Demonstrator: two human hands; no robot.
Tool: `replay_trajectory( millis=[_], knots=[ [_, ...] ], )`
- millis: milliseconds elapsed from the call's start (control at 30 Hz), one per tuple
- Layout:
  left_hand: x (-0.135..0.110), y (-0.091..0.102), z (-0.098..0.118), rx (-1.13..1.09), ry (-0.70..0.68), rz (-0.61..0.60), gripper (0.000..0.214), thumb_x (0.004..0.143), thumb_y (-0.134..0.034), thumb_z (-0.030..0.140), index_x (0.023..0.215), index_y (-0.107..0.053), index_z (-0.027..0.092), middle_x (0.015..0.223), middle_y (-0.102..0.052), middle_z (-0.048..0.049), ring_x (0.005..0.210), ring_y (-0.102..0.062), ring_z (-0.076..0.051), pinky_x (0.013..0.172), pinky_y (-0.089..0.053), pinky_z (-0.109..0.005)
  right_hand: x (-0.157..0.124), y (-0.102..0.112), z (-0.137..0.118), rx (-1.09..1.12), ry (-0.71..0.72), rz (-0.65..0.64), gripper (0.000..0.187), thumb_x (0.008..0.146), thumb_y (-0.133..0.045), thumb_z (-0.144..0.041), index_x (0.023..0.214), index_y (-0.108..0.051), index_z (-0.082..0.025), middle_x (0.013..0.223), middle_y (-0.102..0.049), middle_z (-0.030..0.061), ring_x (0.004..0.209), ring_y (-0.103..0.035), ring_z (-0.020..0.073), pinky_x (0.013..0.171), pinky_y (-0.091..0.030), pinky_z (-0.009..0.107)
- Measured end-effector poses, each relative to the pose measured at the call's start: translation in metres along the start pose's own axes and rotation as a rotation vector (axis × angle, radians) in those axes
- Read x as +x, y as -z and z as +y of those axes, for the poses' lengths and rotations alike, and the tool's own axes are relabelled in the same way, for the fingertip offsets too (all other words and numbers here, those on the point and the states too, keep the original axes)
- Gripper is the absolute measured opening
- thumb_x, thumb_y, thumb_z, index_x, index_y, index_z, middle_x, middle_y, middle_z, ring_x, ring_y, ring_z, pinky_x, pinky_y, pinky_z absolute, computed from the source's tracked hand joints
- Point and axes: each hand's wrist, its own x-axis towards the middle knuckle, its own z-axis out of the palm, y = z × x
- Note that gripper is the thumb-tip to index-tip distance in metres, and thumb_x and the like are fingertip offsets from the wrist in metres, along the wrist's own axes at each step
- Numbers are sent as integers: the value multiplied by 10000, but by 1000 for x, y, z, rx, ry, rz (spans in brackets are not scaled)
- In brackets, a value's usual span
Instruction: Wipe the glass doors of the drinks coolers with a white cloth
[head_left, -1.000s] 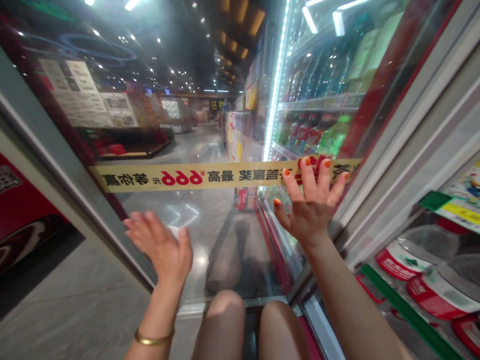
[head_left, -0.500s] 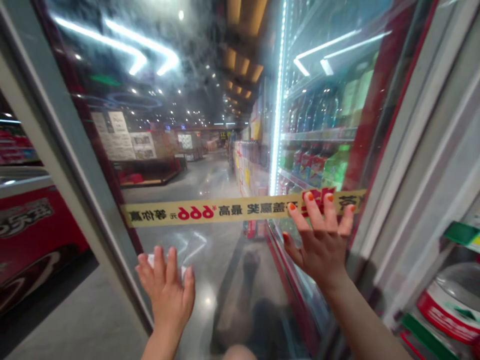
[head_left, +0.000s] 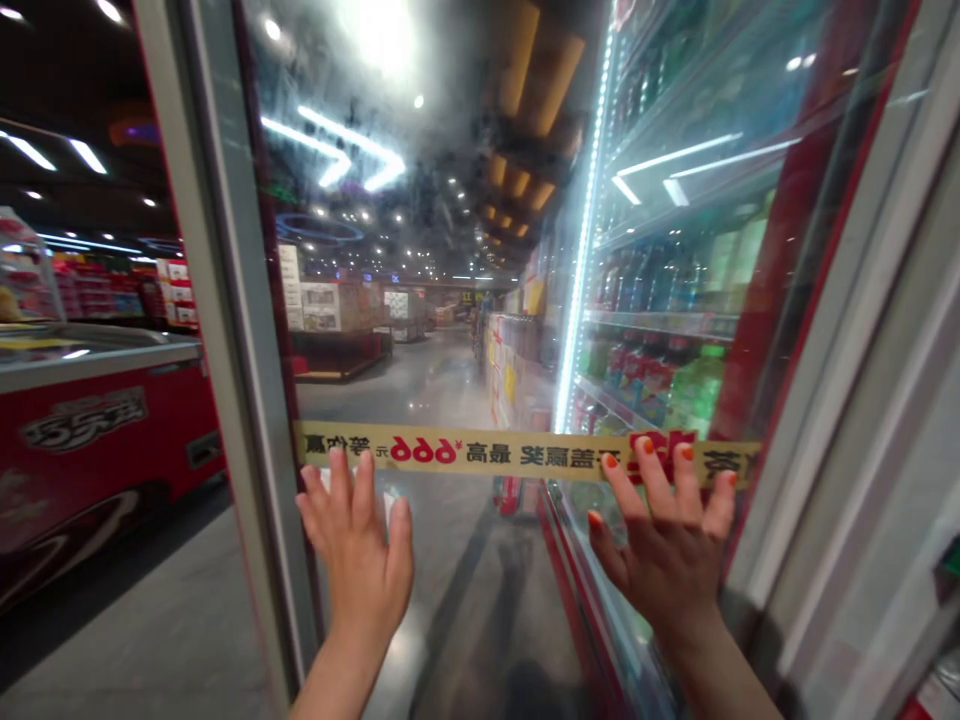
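Left hand (head_left: 356, 555) unclenched, fingers extended, at the glass door (head_left: 457, 560). White sheet (head_left: 388, 502) under it, cloth or paper, can't tell. Right hand (head_left: 664, 540) spread, nothing gripped, fingertips over the yellow strip (head_left: 420, 452). Strip runs just above left fingertips. Metal frame (head_left: 225, 400) just left of left hand, red cabinet (head_left: 165, 425) beyond. Green bottle (head_left: 699, 385) above right hand, behind glass.

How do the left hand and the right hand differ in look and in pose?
The left hand has a white piece, perhaps tissue, behind its fingers; none shows behind the right hand. Orange nails show on the right hand, not on the left. The right hand's fingers spread wider than the left hand's. Both show their backs, with fingertips overlapping the yellow strip in this view.
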Motion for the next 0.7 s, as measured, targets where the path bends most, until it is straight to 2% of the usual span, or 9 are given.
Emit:
replay_trajectory(
  millis=[100, 233, 300, 367, 467, 533, 600, 667, 700],
  knots=[
    [-7, -5, 28, -4, -79, -30, 869, 1058, -580, 277, 1797, -124, 312, 1891, -25, -21, 1757, 68, -314, 1424, 48, -633, 0, 1, 2, -5, 5, -5, 656, 1064, -615, -446, 1680, -454, -287, 1689, -556, 148, 1628, -433, 428, 1332, -256, 778],
    [-29, -1, 23, 51, -540, -155, 840, 1033, -608, 430, 1777, -223, 381, 1871, -119, 98, 1762, -38, -230, 1458, 40, -474, -3, 0, 3, 2, -3, -6, 686, 1059, -611, -450, 1701, -422, -300, 1723, -519, 145, 1629, -425, 440, 1325, -260, 785],
    [-11, 5, 3, 95, -492, -123, 845, 1045, -600, 405, 1783, -188, 389, 1876, -90, 89, 1762, -14, -231, 1455, 39, -482, -5, -2, 4, 24, -23, -29, 674, 1050, -614, -470, 1685, -443, -318, 1712, -535, 140, 1620, -434, 451, 1314, -255, 800],
    [29, 8, -11, 95, -278, -52, 853, 1070, -570, 349, 1793, -118, 372, 1885, -62, 32, 1761, 26, -277, 1442, 32, -573, -7, -4, 5, 34, -52, -82, 644, 1036, -621, -496, 1644, -496, -327, 1679, -574, 137, 1598, -461, 464, 1304, -237, 822],
    [87, 5, 1, 61, -125, 34, 832, 1100, -521, 365, 1796, -65, 357, 1890, -26, -13, 1755, 64, -326, 1417, -7, -681, -9, -8, 4, 23, -85, -126, 621, 1005, -656, -498, 1591, -565, -316, 1634, -621, 134, 1561, -505, 465, 1307, -227, 820],
    [99, 1, 20, 65, -288, 7, 825, 1097, -531, 418, 1796, -99, 341, 1887, -52, -1, 1758, 58, -311, 1430, -4, -641, -10, -10, 3, 15, -73, -91, 646, 985, -697, -465, 1597, -568, -303, 1616, -638, 134, 1543, -527, 453, 1314, -250, 795],
    [93, 1, 30, 79, -647, -88, 806, 1088, -533, 508, 1788, -175, 333, 1873, -156, 38, 1762, 17, -258, 1449, 9, -543, -9, -8, 2, 8, -47, -44, 691, 971, -735, -426, 1623, -545, -294, 1607, -644, 140, 1528, -544, 445, 1315, -278, 773],
    [88, 5, 20, 99, -903, -162, 782, 1081, -518, 586, 1774, -244, 349, 1845, -254, 80, 1761, -25, -217, 1451, 23, -475, -4, -2, 4, 20, -31, -19, 720, 963, -753, -403, 1639, -528, -300, 1605, -638, 141, 1508, -564, 437, 1315, -294, 755],
    [93, 8, 9, 117, -902, -159, 775, 1081, -516, 596, 1771, -254, 359, 1841, -264, 88, 1760, -28, -211, 1450, 30, -464, 1, 1, 6, 41, -21, -17, 720, 963, -753, -407, 1640, -527, -311, 1599, -638, 136, 1489, -581, 424, 1322, -289, 741]
  ],
)
